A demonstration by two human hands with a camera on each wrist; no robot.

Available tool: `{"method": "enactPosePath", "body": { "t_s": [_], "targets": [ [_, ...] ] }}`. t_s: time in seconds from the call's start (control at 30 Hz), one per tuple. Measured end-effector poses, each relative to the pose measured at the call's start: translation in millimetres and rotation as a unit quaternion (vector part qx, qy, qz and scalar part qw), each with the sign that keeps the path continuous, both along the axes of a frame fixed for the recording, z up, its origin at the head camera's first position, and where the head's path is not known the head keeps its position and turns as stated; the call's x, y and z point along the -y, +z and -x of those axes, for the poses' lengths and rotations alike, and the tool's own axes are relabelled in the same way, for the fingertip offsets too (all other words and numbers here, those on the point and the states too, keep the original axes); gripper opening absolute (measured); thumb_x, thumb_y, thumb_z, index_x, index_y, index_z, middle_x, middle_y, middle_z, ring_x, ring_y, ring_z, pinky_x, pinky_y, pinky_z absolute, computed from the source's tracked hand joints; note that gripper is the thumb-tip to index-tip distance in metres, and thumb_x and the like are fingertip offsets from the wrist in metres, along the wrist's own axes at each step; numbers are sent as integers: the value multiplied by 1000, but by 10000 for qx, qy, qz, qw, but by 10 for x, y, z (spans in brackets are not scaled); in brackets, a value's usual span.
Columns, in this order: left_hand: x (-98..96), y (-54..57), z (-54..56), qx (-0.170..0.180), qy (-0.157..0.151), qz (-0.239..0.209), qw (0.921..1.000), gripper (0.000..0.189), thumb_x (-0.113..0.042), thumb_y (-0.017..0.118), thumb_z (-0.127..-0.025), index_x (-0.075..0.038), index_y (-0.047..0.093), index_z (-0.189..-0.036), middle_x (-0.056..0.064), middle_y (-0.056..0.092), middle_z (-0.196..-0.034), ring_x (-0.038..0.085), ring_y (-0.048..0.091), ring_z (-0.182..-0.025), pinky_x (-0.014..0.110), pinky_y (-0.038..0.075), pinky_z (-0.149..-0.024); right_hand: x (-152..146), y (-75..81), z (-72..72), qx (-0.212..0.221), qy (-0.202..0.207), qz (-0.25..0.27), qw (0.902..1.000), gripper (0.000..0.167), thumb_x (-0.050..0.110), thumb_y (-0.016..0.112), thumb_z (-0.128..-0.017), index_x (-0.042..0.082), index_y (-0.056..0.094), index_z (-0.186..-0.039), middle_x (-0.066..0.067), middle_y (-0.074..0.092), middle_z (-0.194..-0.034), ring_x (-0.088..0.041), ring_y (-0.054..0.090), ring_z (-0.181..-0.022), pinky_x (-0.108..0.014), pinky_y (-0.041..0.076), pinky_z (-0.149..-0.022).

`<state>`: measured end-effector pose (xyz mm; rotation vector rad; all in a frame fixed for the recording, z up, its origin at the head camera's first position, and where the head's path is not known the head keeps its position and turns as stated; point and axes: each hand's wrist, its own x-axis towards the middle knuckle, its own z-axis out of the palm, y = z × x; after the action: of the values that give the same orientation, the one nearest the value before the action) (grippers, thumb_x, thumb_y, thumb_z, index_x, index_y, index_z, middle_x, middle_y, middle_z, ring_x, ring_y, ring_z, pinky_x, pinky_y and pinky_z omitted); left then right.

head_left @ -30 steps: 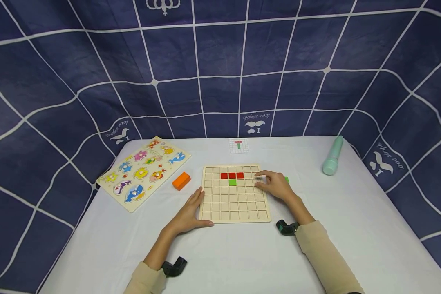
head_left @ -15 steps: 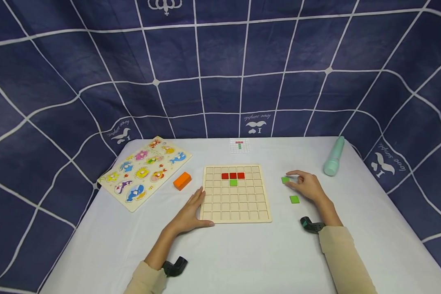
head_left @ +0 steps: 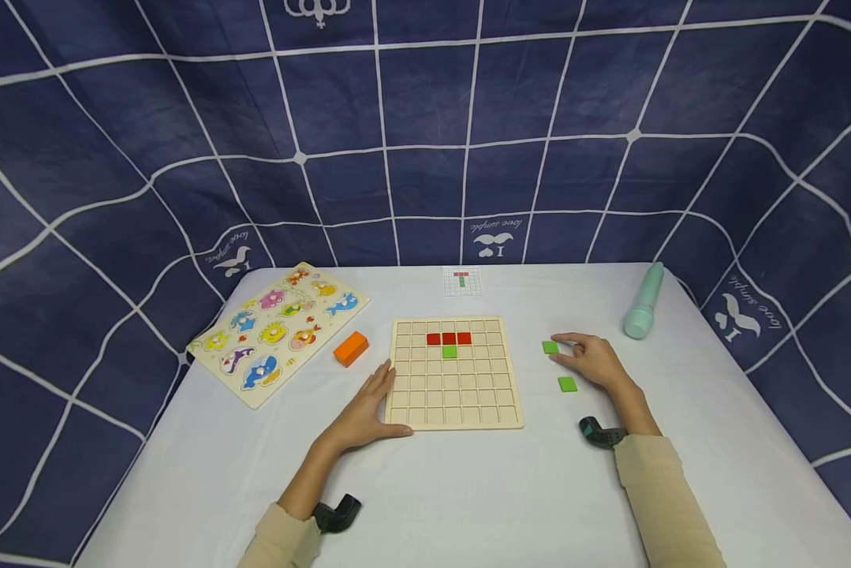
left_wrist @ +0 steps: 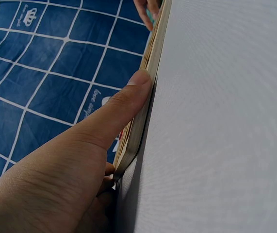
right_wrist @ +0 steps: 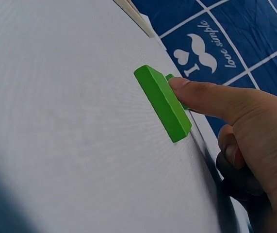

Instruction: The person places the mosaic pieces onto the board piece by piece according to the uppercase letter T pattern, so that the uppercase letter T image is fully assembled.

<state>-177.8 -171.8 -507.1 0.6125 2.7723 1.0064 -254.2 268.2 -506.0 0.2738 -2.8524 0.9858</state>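
A square wooden grid board (head_left: 460, 384) lies on the white table. Three red tiles (head_left: 449, 338) form a row in it, with one green tile (head_left: 449, 352) below the middle one. My left hand (head_left: 363, 412) rests at the board's near left corner, fingers along the left side and straight thumb (left_wrist: 123, 102) against the front edge. To the right of the board, my right hand (head_left: 591, 359) pinches a loose green tile (head_left: 550, 347) between thumb and index finger. Another green tile (head_left: 568, 384) lies nearer me and looms large in the right wrist view.
A pattern card (head_left: 462, 282) with a red and green T lies behind the board. To the left are an orange block (head_left: 351, 349) and a sea-animal puzzle board (head_left: 276, 335). A mint-green microphone-shaped object (head_left: 643, 304) lies at the back right. A blue checked curtain (head_left: 425, 158) encloses the table.
My right hand has moved right from the board's right edge to the farther loose green tile and closed thumb and index finger on it. My left hand has stayed at the corner.
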Motion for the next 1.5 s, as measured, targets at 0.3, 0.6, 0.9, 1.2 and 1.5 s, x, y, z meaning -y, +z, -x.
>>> {"method": "enactPosePath", "body": {
  "t_s": [0.3, 0.6, 0.9, 1.2, 1.5],
  "targets": [
    [-3, 16, 4, 10, 7, -36, 10000, 115, -56, 77, -62, -2, 20, -146, 7, 4, -154, 28, 6, -139, 45, 13, -110, -3, 17, 3, -212, 54, 67, 9997, 33, 29, 74, -78, 7, 70, -102, 7, 33, -45, -9, 29, -42, -25, 27, -40],
    [0, 0, 10, -33, 24, 10, 10000, 116, -58, 77, -61, -2, 20, -146, 6, 4, -154, 28, 6, -139, 44, 13, -110, 48, 68, 1, -205, 138, 199, 9995, 33, 31, 75, -77, 10, 69, -102, 6, 33, -45, -9, 28, -41, -24, 27, -39],
    [16, 18, 14, -58, 33, 19, 10000, 115, -58, 76, -62, -3, 20, -146, 7, 5, -154, 27, 6, -139, 45, 14, -110, 539, 259, -19, -255, 603, 329, 9973, 31, 33, 74, -77, 14, 70, -102, 6, 33, -47, -9, 27, -41, -23, 26, -38],
    [21, -1, -2, -35, 65, 13, 10000, 115, -59, 76, -61, -3, 21, -146, 7, 6, -154, 29, 7, -139, 47, 15, -110, 1224, 280, -96, -398, 1328, 60, 9903, 31, 34, 74, -77, 15, 70, -101, 8, 33, -50, -6, 26, -44, -22, 24, -42],
    [4, 6, -23, -82, 10, -9, 10000, 114, -58, 76, -63, -2, 22, -145, 8, 7, -154, 29, 9, -139, 47, 16, -109, 1582, 241, -114, -672, 1543, -259, 9854, 32, 38, 73, -77, 16, 71, -100, 11, 35, -48, -4, 27, -43, -21, 24, -40]
  ]
}}
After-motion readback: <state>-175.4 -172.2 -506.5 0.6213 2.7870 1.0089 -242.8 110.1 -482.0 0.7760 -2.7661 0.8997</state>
